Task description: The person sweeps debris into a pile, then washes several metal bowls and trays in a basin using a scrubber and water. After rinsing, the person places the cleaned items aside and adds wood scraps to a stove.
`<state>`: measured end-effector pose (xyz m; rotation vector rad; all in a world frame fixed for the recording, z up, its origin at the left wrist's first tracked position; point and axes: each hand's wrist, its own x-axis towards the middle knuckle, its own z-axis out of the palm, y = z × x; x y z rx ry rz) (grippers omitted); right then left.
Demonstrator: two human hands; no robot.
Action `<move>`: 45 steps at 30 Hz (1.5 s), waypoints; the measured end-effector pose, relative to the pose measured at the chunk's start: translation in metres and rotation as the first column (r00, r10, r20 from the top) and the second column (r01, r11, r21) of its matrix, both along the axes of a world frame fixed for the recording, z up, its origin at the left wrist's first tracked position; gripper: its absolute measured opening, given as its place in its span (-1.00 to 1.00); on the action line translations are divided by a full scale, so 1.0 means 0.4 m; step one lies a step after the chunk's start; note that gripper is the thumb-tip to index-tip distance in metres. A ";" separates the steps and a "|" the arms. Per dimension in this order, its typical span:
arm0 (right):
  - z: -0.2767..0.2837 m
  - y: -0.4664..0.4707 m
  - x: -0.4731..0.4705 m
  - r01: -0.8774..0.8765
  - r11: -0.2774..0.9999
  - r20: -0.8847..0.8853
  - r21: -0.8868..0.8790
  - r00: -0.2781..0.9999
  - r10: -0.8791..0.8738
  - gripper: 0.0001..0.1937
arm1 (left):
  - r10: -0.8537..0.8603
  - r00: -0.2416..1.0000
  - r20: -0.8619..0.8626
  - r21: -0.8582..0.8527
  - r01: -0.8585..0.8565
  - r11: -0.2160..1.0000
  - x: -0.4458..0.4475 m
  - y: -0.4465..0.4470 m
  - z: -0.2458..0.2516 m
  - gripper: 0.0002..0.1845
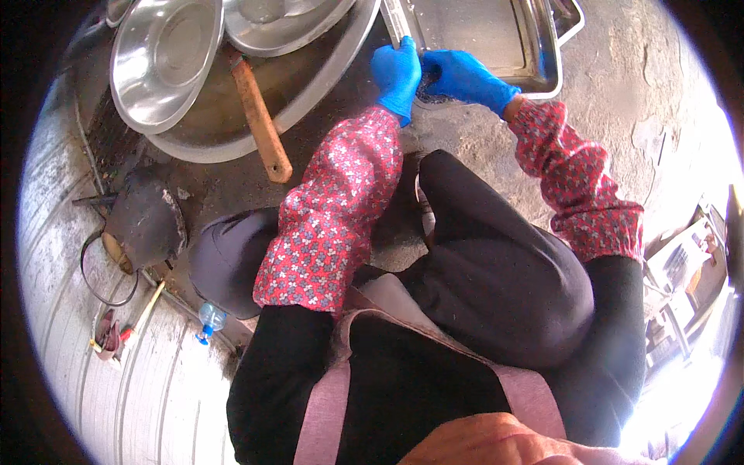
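My left hand [397,75], in a blue glove, is closed around the near end of a long pale metal piece [396,20] that runs up to the picture's top edge. Just right of it, my right hand [465,78], also blue-gloved, curls its fingers around something dark that looks like a scouring pad [429,84]; the fingers hide most of it. Both hands are over the near left corner of a rectangular metal tray [549,78]. Whether the pad touches the metal piece cannot be told.
Left of my hands stands a wide metal basin [203,152] of murky liquid, with steel bowls [125,75] in it and a wooden-handled tool [261,122] leaning over its rim. A plastic bottle part [211,317] and a dark rounded object [145,224] are at the lower left.
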<state>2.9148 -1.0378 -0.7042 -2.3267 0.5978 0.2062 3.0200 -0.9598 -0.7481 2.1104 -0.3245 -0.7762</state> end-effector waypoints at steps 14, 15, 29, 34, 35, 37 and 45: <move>0.034 -0.190 -0.217 -0.049 0.781 -0.149 -0.623 0.987 -0.057 -0.72 | -0.015 1.000 -0.003 -0.150 0.015 0.989 0.019 -0.009 -0.036 -0.69; 0.039 -0.223 -0.248 -0.113 0.779 -0.266 -0.617 0.961 -0.071 -0.72 | -0.053 0.999 -0.008 -0.146 0.052 0.988 0.024 -0.007 -0.037 -0.69; 0.042 -0.350 -0.189 -0.147 0.626 -0.148 -0.766 0.988 0.051 -0.87 | -0.052 0.951 0.304 -0.226 0.125 0.966 -0.005 -0.019 -0.075 -0.74; 0.051 -0.294 -0.291 -0.106 0.685 -0.127 -0.721 0.992 0.020 -0.85 | 0.145 0.989 -0.012 -0.291 -0.142 0.946 -0.038 -0.036 -0.038 -0.75; 0.057 -0.276 -0.291 -0.106 0.716 -0.160 -0.690 0.987 -0.008 -0.84 | 0.150 0.988 -0.043 -0.272 -0.156 0.949 -0.040 -0.038 -0.025 -0.75; 0.068 -0.221 -0.262 -0.103 0.764 -0.231 -0.637 0.971 -0.061 -0.81 | 0.159 0.983 -0.089 -0.263 -0.177 0.949 -0.042 -0.038 -0.004 -0.75; 0.076 0.107 -0.108 0.269 0.904 0.101 -0.332 0.963 -0.250 -0.74 | 0.105 0.990 -0.091 -0.253 -0.125 0.959 -0.043 -0.017 -0.016 -0.75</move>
